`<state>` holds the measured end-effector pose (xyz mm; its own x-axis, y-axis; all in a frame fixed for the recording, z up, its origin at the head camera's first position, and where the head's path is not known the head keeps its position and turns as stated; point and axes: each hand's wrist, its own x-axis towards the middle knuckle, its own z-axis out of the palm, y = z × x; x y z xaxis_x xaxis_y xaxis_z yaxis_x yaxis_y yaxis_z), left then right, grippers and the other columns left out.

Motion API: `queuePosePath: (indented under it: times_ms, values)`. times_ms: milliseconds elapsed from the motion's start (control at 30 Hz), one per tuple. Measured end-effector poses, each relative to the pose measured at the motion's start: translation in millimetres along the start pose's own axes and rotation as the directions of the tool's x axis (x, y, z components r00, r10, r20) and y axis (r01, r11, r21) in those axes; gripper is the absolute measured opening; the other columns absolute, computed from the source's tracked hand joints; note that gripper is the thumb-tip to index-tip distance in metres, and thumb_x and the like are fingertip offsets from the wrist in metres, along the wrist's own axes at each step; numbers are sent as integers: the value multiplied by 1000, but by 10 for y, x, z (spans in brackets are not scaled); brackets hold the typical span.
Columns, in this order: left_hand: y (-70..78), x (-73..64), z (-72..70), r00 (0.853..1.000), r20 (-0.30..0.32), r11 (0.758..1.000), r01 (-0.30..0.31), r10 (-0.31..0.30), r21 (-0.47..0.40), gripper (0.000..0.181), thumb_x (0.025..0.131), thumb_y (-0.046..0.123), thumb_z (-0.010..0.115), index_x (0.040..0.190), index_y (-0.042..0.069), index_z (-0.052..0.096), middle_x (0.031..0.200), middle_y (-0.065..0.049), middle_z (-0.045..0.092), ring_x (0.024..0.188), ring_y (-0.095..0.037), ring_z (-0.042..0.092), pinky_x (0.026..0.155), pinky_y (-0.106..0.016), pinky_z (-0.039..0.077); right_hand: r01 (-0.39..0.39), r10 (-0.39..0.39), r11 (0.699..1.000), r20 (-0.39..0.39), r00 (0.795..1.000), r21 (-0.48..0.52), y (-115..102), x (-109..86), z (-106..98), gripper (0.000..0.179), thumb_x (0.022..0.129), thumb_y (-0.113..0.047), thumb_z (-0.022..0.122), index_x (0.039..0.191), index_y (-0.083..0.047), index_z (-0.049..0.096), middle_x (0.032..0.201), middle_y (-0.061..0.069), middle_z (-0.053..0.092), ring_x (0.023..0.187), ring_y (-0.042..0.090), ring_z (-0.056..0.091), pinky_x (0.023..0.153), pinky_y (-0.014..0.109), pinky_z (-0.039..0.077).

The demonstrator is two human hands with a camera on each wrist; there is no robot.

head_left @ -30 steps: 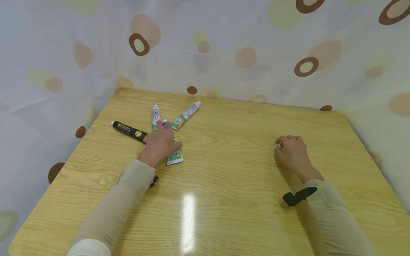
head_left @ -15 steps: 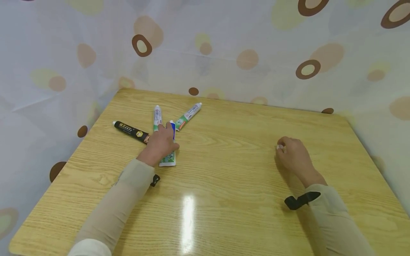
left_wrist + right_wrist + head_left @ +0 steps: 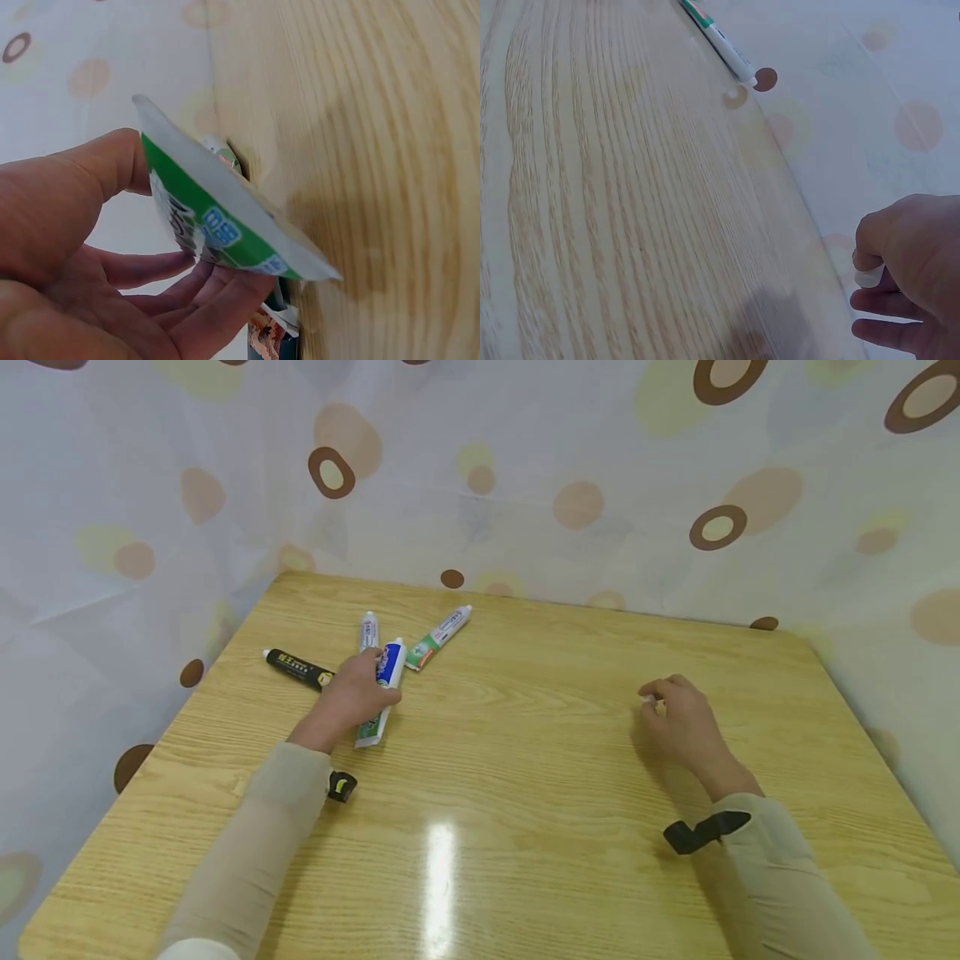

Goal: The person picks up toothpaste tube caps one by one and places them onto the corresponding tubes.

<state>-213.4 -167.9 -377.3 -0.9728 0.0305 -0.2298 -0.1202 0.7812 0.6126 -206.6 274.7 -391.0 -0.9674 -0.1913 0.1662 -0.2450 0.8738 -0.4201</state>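
Observation:
My left hand (image 3: 348,695) grips a white, blue and green toothpaste tube (image 3: 390,665) between thumb and fingers. Its capped end tilts up and away, and the hand hides its middle. In the left wrist view the flat crimped end of this tube (image 3: 217,214) faces the camera, over the curled fingers (image 3: 214,300). On the right side of the table, my right hand (image 3: 684,720) pinches a small white piece (image 3: 868,277) between thumb and index finger; most of it is hidden, so I cannot tell what it is.
A black toothpaste tube (image 3: 294,667) lies left of the left hand, partly covered by it. Two white-and-green toothpaste tubes lie behind, one upright in view (image 3: 369,631) and another slanting right (image 3: 441,637). A spotted curtain (image 3: 525,527) borders the wooden table (image 3: 525,793).
The left hand has taken hold of the blue and green tube, turned it and tilted it up, drawing slightly back to the left. The right hand has hardly moved.

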Motion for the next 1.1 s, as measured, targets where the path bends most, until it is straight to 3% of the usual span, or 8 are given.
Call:
queuePosePath:
  times_ms: [133,300,533,700,800,900,1000,1100]
  values:
    - [-9,-1,-29,1000,15,999,7,-6,-40,78,90,20,63,155,4,25,141,-22,49,110,-31,57,91,-44,53,-1,1,999,10,1000,49,-47,-12,0,31,100,-7,47,121,7,64,117,25,54,103,45,61,84,55,55]
    - [-5,27,-17,999,23,998,-48,49,-49,75,89,20,65,153,2,31,146,-23,48,121,-33,55,103,-47,48,15,-15,995,-3,1000,97,-60,-21,11,28,100,-5,51,122,6,65,115,25,56,99,42,63,83,54,55]
    - [39,22,-15,991,96,990,-85,96,-116,71,90,16,67,153,7,36,145,-19,50,123,-32,54,104,-47,47,-46,46,984,4,999,173,-124,-34,-2,24,100,-13,57,119,1,56,114,21,63,104,38,62,89,52,51]
    - [74,13,-21,982,153,988,-90,109,-123,72,89,17,68,153,11,35,147,-18,48,129,-33,51,107,-50,44,-59,72,969,-44,996,241,-151,-42,-7,23,100,-20,59,116,-3,62,114,18,66,104,31,64,88,42,54]
    - [92,16,-17,975,177,987,-121,138,-104,72,89,18,68,153,12,37,144,-18,52,126,-32,54,105,-47,46,-93,115,934,-45,992,345,-161,-46,-1,29,100,-27,60,118,-4,65,114,14,67,103,20,65,84,27,55]
    - [108,26,0,969,177,985,-165,171,-47,73,89,22,68,154,13,36,140,-17,55,116,-29,57,97,-43,49,-143,176,864,-23,984,483,-174,-50,10,35,98,-33,63,118,-5,68,110,4,69,98,10,64,79,18,53]
    - [141,31,27,969,152,978,-203,195,40,73,90,27,68,154,14,36,135,-16,57,107,-27,57,89,-38,50,-165,208,787,-4,978,594,-194,-51,34,39,94,-34,68,118,-2,68,105,-7,69,96,6,64,83,18,53]
    - [194,23,56,960,130,960,-263,249,100,70,91,26,69,153,14,39,131,-16,59,102,-25,58,85,-36,51,-152,203,754,-6,979,639,-220,-57,61,39,94,-30,69,119,0,67,104,-14,68,96,3,63,85,15,51]
